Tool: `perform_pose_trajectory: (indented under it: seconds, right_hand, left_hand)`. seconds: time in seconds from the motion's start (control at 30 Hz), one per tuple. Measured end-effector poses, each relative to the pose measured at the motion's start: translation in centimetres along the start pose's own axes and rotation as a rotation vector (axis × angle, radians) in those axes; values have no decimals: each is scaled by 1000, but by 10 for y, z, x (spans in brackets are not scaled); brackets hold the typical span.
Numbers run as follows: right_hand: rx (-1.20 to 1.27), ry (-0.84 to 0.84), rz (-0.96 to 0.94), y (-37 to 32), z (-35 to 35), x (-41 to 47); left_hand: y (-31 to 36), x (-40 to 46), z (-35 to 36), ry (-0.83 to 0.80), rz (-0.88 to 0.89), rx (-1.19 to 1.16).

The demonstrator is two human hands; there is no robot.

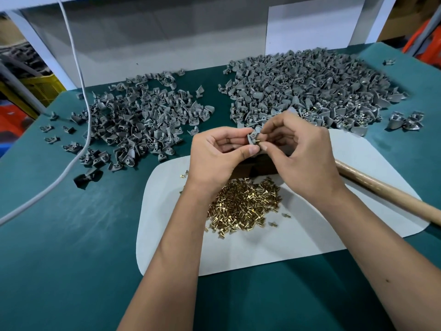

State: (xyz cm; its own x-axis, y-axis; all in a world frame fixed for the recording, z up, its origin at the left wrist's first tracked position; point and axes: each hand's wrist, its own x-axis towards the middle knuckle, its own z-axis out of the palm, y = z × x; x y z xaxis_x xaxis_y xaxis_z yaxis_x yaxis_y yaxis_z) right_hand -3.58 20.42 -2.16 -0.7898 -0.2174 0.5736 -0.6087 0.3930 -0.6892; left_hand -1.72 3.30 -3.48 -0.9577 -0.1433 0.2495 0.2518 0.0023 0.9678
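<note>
green table (71, 235) | left hand (214, 155) grips grey part (251, 136) | right hand (301, 154) pinches brass pin (257, 141) against it

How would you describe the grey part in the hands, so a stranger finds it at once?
Find the white mat on the green table. Above its brass pins, the left hand pinches the grey part. Unlike those in the heaps behind, it is lifted, a brass pin against it.

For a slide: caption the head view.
Left hand holds a grey part; right hand pinches a brass pin at it.
</note>
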Motion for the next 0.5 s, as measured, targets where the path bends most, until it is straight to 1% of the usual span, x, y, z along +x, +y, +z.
perform_pose_trajectory:
  seconds: [0.07, 0.23, 0.3, 0.4, 0.5]
  right_hand:
    - [-24, -2, -18, 1, -2, 0]
    - [-181, 46, -159, 0, -1, -1]
    - [-201, 40, -193, 2, -1, 0]
    - [-221, 19, -202, 4, -1, 1]
    - [-224, 4, -183, 5, 1, 2]
  left_hand:
    - [0, 0, 0, -18, -3, -5]
    - [2, -1, -1, -16, -18, -12]
    - [2, -2, -1, -17, -32, -18]
    - [2, -2, -1, -27, -59, -41]
    - [3, -1, 1, -11, -23, -11]
